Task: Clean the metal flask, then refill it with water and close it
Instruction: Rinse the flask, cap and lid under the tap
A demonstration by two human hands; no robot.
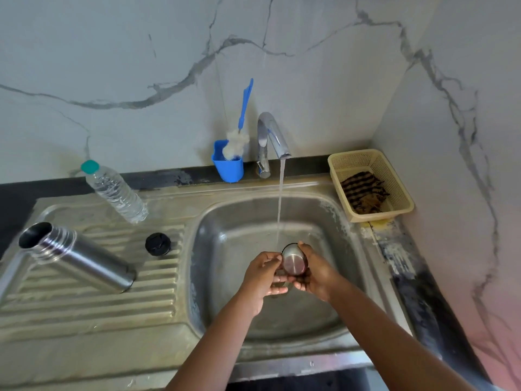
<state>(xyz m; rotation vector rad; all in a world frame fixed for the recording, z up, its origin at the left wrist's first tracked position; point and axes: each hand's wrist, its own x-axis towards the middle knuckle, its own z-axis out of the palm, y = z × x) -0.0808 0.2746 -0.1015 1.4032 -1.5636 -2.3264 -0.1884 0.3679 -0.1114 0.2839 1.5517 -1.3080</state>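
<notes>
Both hands met over the sink basin [225, 277], under the running stream of water [280, 198]. The right hand [313, 275] curled round a small metal cup-lid [294, 262], its fingers underneath and its thumb up by the rim; the left hand [260, 275] pinched the near side of the same piece with thumb and fingertips. The cup-lid was tilted, its closed brushed-steel end facing the camera and its dark-edged open mouth turned away toward the stream.

The metal flask [76, 256] stood on the ribbed draining board [93, 300] to the left of the basin, well apart from the hands. Its long axis appeared slanted, base toward the basin and open mouth toward the upper left. It was plain brushed steel with a threaded neck, uncapped, dark inside. Near it on the board lay a black round stopper [158, 244]. Behind it stood a clear plastic bottle [114, 191] with a teal cap.

At the back edge a blue cup [227, 167] held a blue-handled bottle brush [239, 128], just beside the chrome tap [270, 139]. On the desk to the right sat a cream basket [394, 176] holding a striped cloth [362, 190].
</notes>
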